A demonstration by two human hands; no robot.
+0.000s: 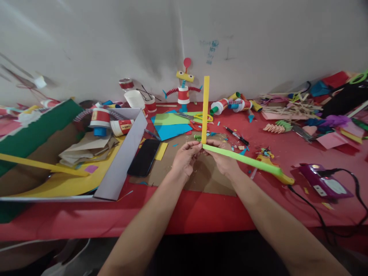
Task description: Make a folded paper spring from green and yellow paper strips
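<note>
Yellow strip [205, 109]: upright, its foot at our fingertips, over the middle of the cardboard [214, 184].
Green strip [241, 157]: meets the yellow one's foot at a corner; runs off to the right, sloping towards us across our right hand, far end over the yellow corded tool [288, 180].
Left hand [184, 157]: thumb and fingers pinched at the corner where the strips meet.
Right hand [225, 160]: fingers curled behind the green strip at the same corner; we cannot tell how firmly they grip.
Coil [197, 137]: small, green, pleated, just beyond our left fingers; whether it joins the strips, we cannot tell.
Left of us: phone [144, 157] partly on the cardboard; box [119, 163] beyond it, with cup pieces and paper inside.
Ahead: blue sheet [169, 132], yellow-handled scissors [211, 118], then a cup figure [183, 94] standing near the wall.
Right of us: pen [236, 135] lying among scraps; purple socket block [322, 182] past the corded tool, black plug in it.
</note>
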